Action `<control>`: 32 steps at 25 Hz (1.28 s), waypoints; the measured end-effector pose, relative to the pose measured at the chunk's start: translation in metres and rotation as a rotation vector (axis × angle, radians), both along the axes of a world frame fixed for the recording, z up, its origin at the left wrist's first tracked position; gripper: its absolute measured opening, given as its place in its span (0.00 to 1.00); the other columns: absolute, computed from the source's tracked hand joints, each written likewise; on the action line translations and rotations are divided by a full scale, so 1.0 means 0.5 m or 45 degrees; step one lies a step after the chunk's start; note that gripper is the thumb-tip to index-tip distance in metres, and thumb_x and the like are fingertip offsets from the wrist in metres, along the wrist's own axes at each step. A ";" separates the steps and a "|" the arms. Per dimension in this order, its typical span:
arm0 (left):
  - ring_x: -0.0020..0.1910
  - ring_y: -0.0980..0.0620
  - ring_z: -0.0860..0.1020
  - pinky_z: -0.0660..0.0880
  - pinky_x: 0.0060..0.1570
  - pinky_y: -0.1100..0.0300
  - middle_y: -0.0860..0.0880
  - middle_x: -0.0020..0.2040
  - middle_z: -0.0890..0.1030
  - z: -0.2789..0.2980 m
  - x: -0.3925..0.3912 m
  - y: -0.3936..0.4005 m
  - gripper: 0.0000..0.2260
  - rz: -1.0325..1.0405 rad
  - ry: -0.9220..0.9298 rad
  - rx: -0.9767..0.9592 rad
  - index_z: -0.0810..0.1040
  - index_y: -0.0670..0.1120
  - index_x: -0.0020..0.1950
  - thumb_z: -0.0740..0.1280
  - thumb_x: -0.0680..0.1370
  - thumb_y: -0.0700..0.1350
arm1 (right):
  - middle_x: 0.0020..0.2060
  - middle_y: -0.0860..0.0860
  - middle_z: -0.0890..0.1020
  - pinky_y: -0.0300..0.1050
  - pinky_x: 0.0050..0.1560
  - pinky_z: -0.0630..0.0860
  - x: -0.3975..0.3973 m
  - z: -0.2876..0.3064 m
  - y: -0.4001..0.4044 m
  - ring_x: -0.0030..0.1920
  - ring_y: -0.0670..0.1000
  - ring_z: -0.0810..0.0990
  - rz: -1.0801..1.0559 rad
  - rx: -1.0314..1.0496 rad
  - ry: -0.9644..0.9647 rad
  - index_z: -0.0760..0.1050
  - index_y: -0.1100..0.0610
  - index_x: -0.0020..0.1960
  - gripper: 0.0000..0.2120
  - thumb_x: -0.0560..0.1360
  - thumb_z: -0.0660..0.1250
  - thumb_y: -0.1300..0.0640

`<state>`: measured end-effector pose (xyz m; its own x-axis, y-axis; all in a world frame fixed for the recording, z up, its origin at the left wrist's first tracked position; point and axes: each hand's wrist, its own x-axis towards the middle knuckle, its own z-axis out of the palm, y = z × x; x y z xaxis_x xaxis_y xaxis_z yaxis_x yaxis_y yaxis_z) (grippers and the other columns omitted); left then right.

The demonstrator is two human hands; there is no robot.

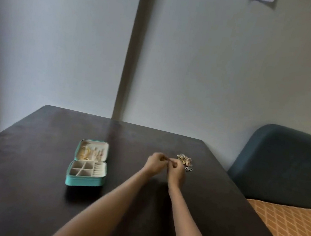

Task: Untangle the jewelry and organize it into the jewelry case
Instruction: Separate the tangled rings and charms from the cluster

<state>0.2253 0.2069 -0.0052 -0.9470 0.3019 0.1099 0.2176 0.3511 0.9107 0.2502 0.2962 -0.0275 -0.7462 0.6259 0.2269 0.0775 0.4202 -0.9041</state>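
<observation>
A teal jewelry case (85, 181) lies open on the dark table (33, 181), its cream compartments showing; gold pieces sit in its lid half (90, 152). To the right, a tangled heap of gold and silver jewelry (184, 161) rests on the table. My left hand (154, 164) and my right hand (176, 172) meet just left of the heap, fingertips pinched together on a small piece of jewelry that is too blurred to identify.
A dark blue upholstered seat back (283, 164) stands to the right of the table, with an orange patterned cushion (293, 235) below it. A plain wall rises behind the table's far edge.
</observation>
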 end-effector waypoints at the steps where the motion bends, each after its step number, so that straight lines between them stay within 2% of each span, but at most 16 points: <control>1: 0.55 0.46 0.79 0.72 0.52 0.61 0.42 0.55 0.82 -0.017 0.003 0.035 0.12 -0.004 0.005 -0.018 0.79 0.40 0.58 0.63 0.76 0.37 | 0.45 0.54 0.83 0.45 0.44 0.72 -0.003 -0.010 0.040 0.47 0.57 0.81 -0.055 0.013 0.007 0.79 0.57 0.47 0.05 0.74 0.66 0.59; 3: 0.51 0.50 0.78 0.71 0.52 0.65 0.44 0.57 0.80 -0.047 0.004 0.078 0.13 0.024 0.021 0.020 0.77 0.40 0.60 0.63 0.76 0.36 | 0.46 0.56 0.83 0.48 0.48 0.73 -0.006 -0.023 0.101 0.48 0.58 0.80 -0.168 0.006 0.025 0.78 0.58 0.46 0.03 0.73 0.65 0.61; 6: 0.42 0.58 0.75 0.70 0.49 0.69 0.48 0.52 0.78 -0.073 -0.022 0.116 0.13 0.071 0.097 0.117 0.77 0.41 0.58 0.62 0.75 0.35 | 0.46 0.58 0.80 0.48 0.50 0.72 -0.028 -0.029 0.178 0.48 0.59 0.78 -0.258 0.019 0.046 0.78 0.59 0.46 0.05 0.74 0.64 0.64; 9: 0.42 0.58 0.75 0.71 0.50 0.66 0.52 0.48 0.76 -0.080 -0.060 0.138 0.12 0.091 0.164 0.134 0.79 0.42 0.56 0.62 0.75 0.34 | 0.47 0.58 0.77 0.48 0.52 0.73 -0.056 -0.029 0.223 0.49 0.58 0.78 -0.226 0.124 -0.005 0.79 0.58 0.51 0.09 0.75 0.63 0.64; 11: 0.42 0.58 0.76 0.73 0.50 0.65 0.52 0.47 0.77 -0.079 -0.079 0.145 0.11 0.093 0.201 0.131 0.80 0.42 0.54 0.62 0.74 0.34 | 0.48 0.55 0.76 0.47 0.48 0.73 -0.070 -0.022 0.232 0.50 0.57 0.78 -0.120 0.293 -0.099 0.80 0.54 0.52 0.09 0.75 0.64 0.61; 13: 0.43 0.55 0.76 0.74 0.50 0.62 0.51 0.46 0.78 -0.081 -0.100 0.153 0.11 0.105 0.227 0.132 0.80 0.43 0.52 0.62 0.74 0.34 | 0.50 0.51 0.74 0.43 0.42 0.71 -0.085 -0.013 0.237 0.50 0.54 0.78 -0.002 0.571 -0.271 0.79 0.49 0.53 0.09 0.76 0.64 0.56; 15: 0.41 0.55 0.76 0.75 0.49 0.61 0.50 0.46 0.79 -0.088 -0.116 0.158 0.11 0.118 0.228 0.163 0.81 0.44 0.50 0.63 0.73 0.34 | 0.51 0.50 0.74 0.43 0.41 0.70 -0.095 -0.007 0.248 0.52 0.53 0.77 0.052 0.799 -0.391 0.78 0.47 0.54 0.09 0.76 0.63 0.54; 19: 0.41 0.53 0.78 0.75 0.48 0.60 0.49 0.46 0.81 -0.095 -0.125 0.161 0.10 0.126 0.243 0.185 0.81 0.46 0.47 0.63 0.73 0.35 | 0.50 0.50 0.76 0.44 0.44 0.72 -0.096 0.001 0.258 0.53 0.52 0.77 0.014 0.939 -0.417 0.81 0.48 0.50 0.07 0.75 0.65 0.54; 22: 0.39 0.57 0.77 0.75 0.48 0.63 0.52 0.44 0.80 -0.086 -0.115 0.155 0.13 0.098 0.211 0.201 0.82 0.47 0.50 0.63 0.73 0.34 | 0.46 0.49 0.78 0.43 0.43 0.73 -0.097 0.004 0.255 0.49 0.49 0.78 -0.018 0.773 -0.250 0.82 0.50 0.47 0.06 0.73 0.67 0.57; 25: 0.43 0.57 0.79 0.75 0.51 0.64 0.54 0.47 0.82 -0.078 -0.110 0.145 0.16 0.042 0.174 0.247 0.81 0.49 0.56 0.64 0.73 0.34 | 0.41 0.48 0.83 0.40 0.44 0.77 -0.098 0.013 0.250 0.43 0.46 0.82 0.176 0.321 -0.020 0.83 0.54 0.45 0.05 0.72 0.69 0.61; 26: 0.43 0.58 0.80 0.76 0.51 0.63 0.54 0.48 0.83 -0.080 -0.112 0.145 0.16 0.022 0.169 0.256 0.81 0.49 0.57 0.65 0.73 0.35 | 0.39 0.47 0.83 0.36 0.41 0.77 -0.093 0.018 0.244 0.41 0.42 0.82 0.246 0.160 0.030 0.82 0.56 0.46 0.05 0.73 0.69 0.62; 28: 0.42 0.58 0.79 0.77 0.51 0.61 0.52 0.48 0.84 -0.084 -0.118 0.147 0.15 -0.011 0.161 0.263 0.81 0.50 0.57 0.67 0.74 0.36 | 0.37 0.47 0.82 0.29 0.32 0.72 -0.081 0.026 0.230 0.34 0.36 0.80 0.330 -0.067 0.052 0.81 0.59 0.48 0.05 0.75 0.66 0.64; 29: 0.40 0.59 0.79 0.78 0.51 0.60 0.51 0.46 0.84 -0.087 -0.119 0.147 0.14 -0.015 0.156 0.262 0.81 0.50 0.56 0.68 0.74 0.37 | 0.37 0.47 0.82 0.29 0.30 0.71 -0.076 0.022 0.223 0.33 0.36 0.79 0.350 -0.131 0.042 0.80 0.60 0.48 0.05 0.75 0.66 0.64; 32: 0.35 0.59 0.77 0.78 0.48 0.57 0.52 0.39 0.83 -0.089 -0.123 0.152 0.09 -0.008 0.151 0.282 0.83 0.48 0.52 0.69 0.73 0.39 | 0.37 0.47 0.82 0.30 0.31 0.70 -0.065 0.002 0.221 0.36 0.41 0.77 0.431 -0.199 -0.047 0.80 0.58 0.50 0.05 0.76 0.66 0.62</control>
